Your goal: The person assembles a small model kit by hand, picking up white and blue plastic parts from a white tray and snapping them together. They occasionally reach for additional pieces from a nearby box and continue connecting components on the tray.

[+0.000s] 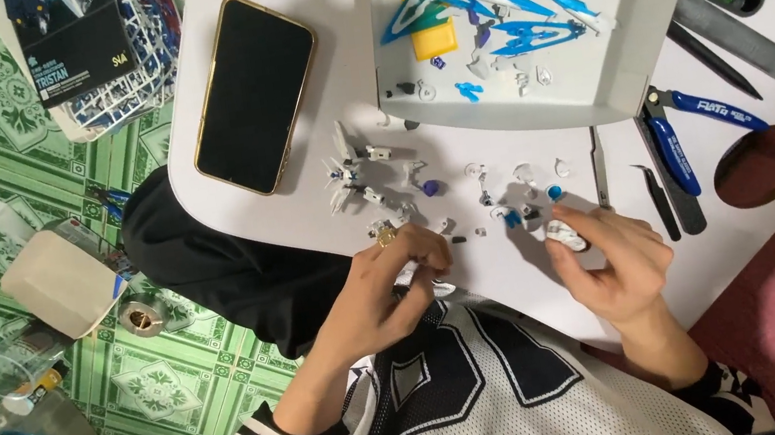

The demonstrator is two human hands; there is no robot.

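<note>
Small white model part (567, 234) pinched in right hand (616, 261) fingertips, just above counter (763, 225) near edge. Left hand (388, 293) level with it, well apart, fingers curled on another tiny white piece (408, 275). Loose bits (509, 216) lie between, slightly beyond both hands. Blue nippers (676, 152) nearer right hand.

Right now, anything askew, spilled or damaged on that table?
Nothing looks broken or spilled. Small white and blue model parts lie scattered loose on the white table rather than in the tray. The phone sits close to the table's edge. Left hand and right hand each pinch a small white piece.
</note>
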